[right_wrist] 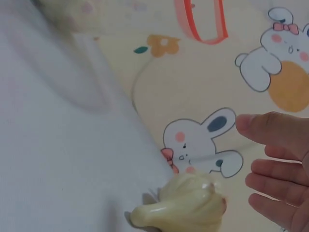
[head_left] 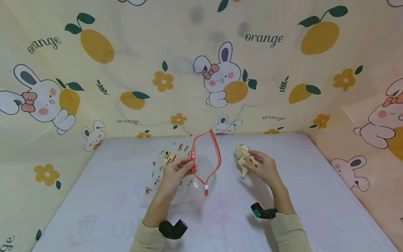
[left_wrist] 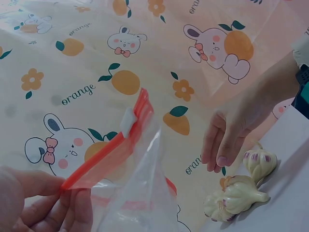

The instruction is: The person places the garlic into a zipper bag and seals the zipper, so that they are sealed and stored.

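My left hand (head_left: 174, 175) pinches the red zip edge of a clear printed bag (head_left: 185, 190) between thumb and fingers. The bag's mouth gapes to the right, framed by the red zip strip (head_left: 217, 148) with a white slider (left_wrist: 128, 122). Something pale shows through the bag's printed side. To its right, several cream garlic bulbs (head_left: 242, 152) with purplish marks lie grouped together. Over them hovers my right hand (head_left: 264, 168), its fingers loosely extended; in the right wrist view a gap separates the hand (right_wrist: 280, 169) from the nearest garlic bulb (right_wrist: 188, 203).
A white tabletop (head_left: 113, 196) lies under everything. Behind it and at both sides rises a cream curtain (head_left: 182, 31) printed with rabbits, oranges and flowers. Each wrist wears a black camera (head_left: 173, 229).
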A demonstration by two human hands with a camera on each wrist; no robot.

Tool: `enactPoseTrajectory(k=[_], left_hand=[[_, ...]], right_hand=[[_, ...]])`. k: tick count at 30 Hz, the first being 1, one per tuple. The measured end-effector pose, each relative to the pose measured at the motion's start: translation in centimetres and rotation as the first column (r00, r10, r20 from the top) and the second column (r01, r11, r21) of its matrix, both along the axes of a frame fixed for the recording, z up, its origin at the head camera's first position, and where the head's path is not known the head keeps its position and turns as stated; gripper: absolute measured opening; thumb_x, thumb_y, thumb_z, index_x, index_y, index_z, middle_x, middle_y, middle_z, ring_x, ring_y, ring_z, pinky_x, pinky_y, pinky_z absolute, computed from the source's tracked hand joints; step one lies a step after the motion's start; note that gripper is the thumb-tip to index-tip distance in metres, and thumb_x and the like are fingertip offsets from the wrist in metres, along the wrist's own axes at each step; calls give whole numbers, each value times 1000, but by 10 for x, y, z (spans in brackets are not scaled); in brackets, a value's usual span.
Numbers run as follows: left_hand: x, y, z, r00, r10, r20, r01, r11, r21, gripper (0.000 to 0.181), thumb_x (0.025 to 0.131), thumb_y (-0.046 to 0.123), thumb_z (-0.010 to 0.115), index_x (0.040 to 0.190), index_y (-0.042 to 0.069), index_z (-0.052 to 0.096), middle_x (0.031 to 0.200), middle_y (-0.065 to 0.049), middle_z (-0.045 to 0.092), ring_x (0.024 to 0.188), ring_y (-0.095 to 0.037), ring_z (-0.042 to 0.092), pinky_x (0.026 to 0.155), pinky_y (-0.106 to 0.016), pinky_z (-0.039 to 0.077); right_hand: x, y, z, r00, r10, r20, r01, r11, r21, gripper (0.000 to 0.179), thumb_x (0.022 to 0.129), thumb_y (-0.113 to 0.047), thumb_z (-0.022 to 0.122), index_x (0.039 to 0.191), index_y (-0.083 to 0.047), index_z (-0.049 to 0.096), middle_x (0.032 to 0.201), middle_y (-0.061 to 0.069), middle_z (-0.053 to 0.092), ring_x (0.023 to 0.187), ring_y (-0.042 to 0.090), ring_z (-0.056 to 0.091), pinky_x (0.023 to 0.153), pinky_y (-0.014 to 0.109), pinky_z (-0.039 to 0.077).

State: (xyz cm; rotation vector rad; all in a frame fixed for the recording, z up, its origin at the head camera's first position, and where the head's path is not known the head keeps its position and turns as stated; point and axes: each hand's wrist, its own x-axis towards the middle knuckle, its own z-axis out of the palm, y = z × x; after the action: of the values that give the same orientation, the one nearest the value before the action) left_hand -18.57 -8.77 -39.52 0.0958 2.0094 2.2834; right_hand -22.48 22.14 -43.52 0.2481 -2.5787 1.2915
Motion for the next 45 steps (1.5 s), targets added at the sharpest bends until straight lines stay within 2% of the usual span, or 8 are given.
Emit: enactPoseTrajectory(k=[11,22,28,36,45], left_hand=[[-1,0,-1,1000,1,0,-1,1000,2,28,95,7,57,118,-8,59,80,11,69,76,-5,66,79,-19,59],[1,1,-1,1000,3,6,-3,1000,6,28,95,7,57,118,-9,59,79,11,69,76,-5,66,79,-19,59],[1,1,-1,1000,-7,-5,7,1000,3,28,95,7,57,119,-8,59,79,12,69,77,-5,66,79,-19,59],[1,0,-2,1000,-8,-13,8,1000,4,29,95,7,57,118,-9,59,79,11,69,77,-5,66,80,-20,59],[1,2,-1,1000,7,5,-7,1000,-6,28,95,9,58,118,-7,61,80,11,69,77,-5,67,80,-19,59]], right_hand=[[-8,3,-9,998,-45,51,44,999,12,56,81,-8,75,130,8,53,136,30,53,126,46,52,104,48,46],[-12,3,-23,997,-14,74,12,1000,27,59,82,-4,73,133,11,48,139,33,47,129,49,47,107,52,43],[-11,2,-25,995,-33,98,27,998,62,57,83,-6,73,132,10,49,130,33,56,120,45,57,103,51,48],[-10,-1,-23,995,-37,90,32,998,60,55,80,-2,74,129,11,52,119,31,61,110,43,61,96,48,53],[-12,3,-25,988,-4,152,-7,997,71,58,80,-4,74,131,10,50,133,33,53,125,47,52,105,50,47]])
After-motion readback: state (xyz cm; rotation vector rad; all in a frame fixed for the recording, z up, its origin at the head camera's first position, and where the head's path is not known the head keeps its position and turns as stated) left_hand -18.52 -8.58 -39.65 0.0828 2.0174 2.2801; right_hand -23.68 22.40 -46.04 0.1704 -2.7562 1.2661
